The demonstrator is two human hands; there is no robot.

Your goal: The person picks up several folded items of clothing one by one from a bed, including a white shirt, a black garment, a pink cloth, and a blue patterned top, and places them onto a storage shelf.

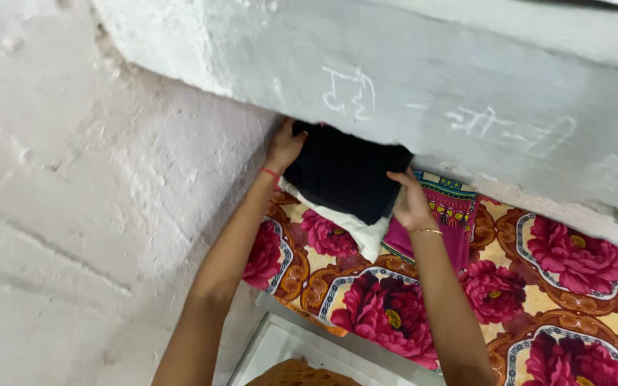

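Observation:
A folded black cloth lies in a recess under a grey concrete slab. My left hand grips its left edge, next to the wall. On the cloth's right edge sits my right hand, fingers closed on the fabric. A white cloth lies under the black one. To the right of it is a folded pink cloth with a patterned border. All of them rest on a sheet printed with large pink flowers.
A rough whitewashed wall fills the left side. The concrete slab overhangs the shelf and hides its back part. A white surface and an orange patterned fabric show at the bottom edge.

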